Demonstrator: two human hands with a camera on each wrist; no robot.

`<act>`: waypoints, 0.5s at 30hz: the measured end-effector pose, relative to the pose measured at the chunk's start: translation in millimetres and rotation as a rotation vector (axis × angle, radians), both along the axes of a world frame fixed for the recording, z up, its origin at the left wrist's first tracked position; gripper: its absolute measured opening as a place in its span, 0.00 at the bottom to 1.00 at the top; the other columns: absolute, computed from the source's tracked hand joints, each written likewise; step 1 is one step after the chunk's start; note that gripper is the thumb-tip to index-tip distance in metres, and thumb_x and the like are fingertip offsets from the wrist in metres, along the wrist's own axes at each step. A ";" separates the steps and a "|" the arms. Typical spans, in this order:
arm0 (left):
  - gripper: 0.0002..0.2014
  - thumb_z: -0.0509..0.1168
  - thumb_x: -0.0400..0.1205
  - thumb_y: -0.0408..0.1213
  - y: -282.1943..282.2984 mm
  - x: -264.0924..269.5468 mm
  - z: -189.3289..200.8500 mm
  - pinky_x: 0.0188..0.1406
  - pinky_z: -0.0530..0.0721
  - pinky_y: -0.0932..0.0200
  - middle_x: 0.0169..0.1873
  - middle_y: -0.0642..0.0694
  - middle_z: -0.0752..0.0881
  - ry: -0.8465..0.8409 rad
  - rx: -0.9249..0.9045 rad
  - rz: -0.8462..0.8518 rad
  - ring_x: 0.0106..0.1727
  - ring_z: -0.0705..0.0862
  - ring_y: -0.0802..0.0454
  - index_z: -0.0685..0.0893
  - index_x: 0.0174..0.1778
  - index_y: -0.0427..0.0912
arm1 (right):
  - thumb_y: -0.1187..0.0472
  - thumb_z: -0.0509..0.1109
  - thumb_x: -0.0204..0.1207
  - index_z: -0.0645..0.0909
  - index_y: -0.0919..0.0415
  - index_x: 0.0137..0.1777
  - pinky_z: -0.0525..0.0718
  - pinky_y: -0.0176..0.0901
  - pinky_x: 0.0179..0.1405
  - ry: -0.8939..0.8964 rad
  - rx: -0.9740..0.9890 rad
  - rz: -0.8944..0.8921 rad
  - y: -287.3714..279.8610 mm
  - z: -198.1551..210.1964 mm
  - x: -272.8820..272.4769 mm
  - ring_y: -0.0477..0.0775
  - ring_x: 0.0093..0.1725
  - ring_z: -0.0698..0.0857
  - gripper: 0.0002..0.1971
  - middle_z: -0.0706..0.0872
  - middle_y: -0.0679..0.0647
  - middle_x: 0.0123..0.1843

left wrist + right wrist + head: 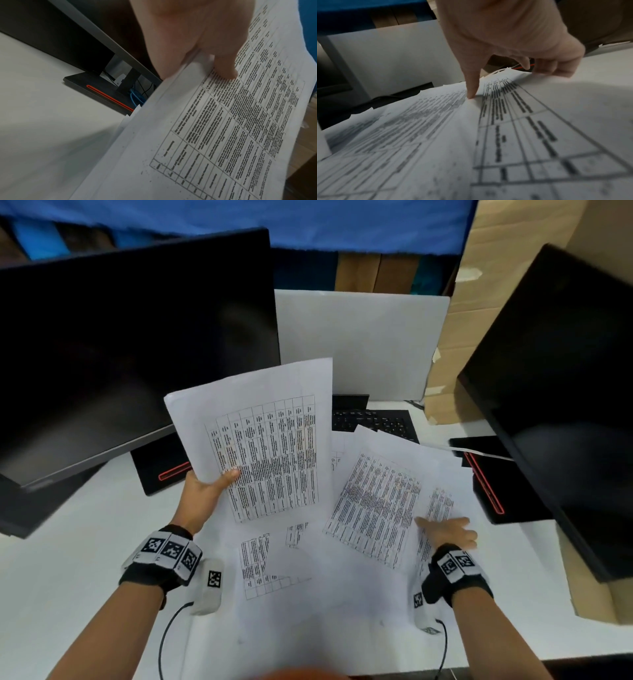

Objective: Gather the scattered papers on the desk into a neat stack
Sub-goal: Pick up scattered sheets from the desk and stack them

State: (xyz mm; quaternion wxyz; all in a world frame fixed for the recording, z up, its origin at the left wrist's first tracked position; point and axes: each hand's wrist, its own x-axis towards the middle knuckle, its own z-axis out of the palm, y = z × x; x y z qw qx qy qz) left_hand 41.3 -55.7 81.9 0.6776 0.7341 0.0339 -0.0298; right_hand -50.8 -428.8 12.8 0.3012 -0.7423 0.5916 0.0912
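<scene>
A raised sheet (260, 440) — white, printed with a dense black table — is tilted up off the bench (68, 577), its lower left edge pinched in the left hand (202, 498). The other papers (376, 501) lie flat and overlapping across the middle of the bench, fanned at differing angles, all with the same table print. The right hand (448, 530) rests on the sheets nearest the right edge.

Loose papers (373, 501) are spread on the desk (68, 559) between two monitors (137, 344), left and right; a keyboard (373, 421) lies behind them.
</scene>
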 end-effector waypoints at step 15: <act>0.12 0.64 0.78 0.30 6.7 -4.8 -6.3 0.46 0.84 0.73 0.40 0.63 0.90 0.005 0.058 -0.074 0.45 0.86 0.72 0.82 0.55 0.46 | 0.67 0.73 0.71 0.64 0.71 0.75 0.68 0.57 0.76 -0.427 0.265 0.069 -3.9 -10.6 16.4 0.66 0.74 0.72 0.33 0.72 0.65 0.75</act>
